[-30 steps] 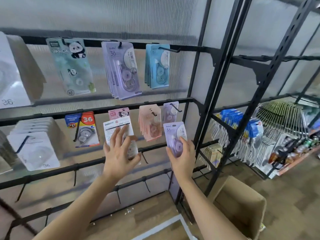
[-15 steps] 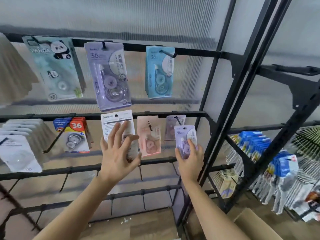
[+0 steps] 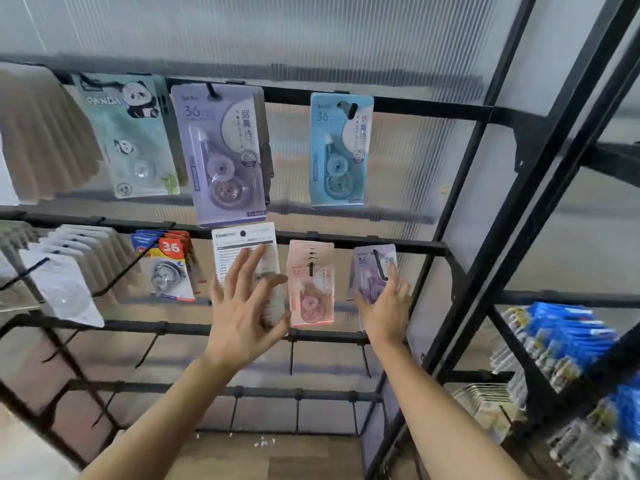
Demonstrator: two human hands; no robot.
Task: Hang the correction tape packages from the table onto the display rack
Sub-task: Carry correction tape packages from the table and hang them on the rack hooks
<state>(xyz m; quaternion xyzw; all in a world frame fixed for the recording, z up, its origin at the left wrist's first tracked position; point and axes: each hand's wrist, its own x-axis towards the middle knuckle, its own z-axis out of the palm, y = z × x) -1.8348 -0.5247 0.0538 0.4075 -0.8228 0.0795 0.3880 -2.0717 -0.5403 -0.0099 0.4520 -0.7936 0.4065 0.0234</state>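
Observation:
The black display rack (image 3: pixel 363 243) fills the view, with correction tape packages hanging from its hooks. My right hand (image 3: pixel 384 306) grips a small purple correction tape package (image 3: pixel 367 263) by its lower part, at the right end of the middle rail. A black hook (image 3: pixel 379 266) shows in front of the card's top. My left hand (image 3: pixel 242 306) lies with spread, straight fingers on a white-backed package (image 3: pixel 242 244) whose top reaches the middle rail. A pink package (image 3: pixel 311 285) hangs between my two hands.
On the top rail hang a panda package (image 3: pixel 128 133), a large purple one (image 3: pixel 221 154) and a blue one (image 3: pixel 341 147). White packs (image 3: pixel 65 285) and a red-and-blue pack (image 3: pixel 169 265) hang left. Bare hooks (image 3: pixel 292 355) stick out below. Another rack with blue packs (image 3: pixel 568 341) stands right.
Both hands rose toward the middle rail. The small purple package went up and right to the rightmost hook. The white-backed package moved up until its top met the rail.

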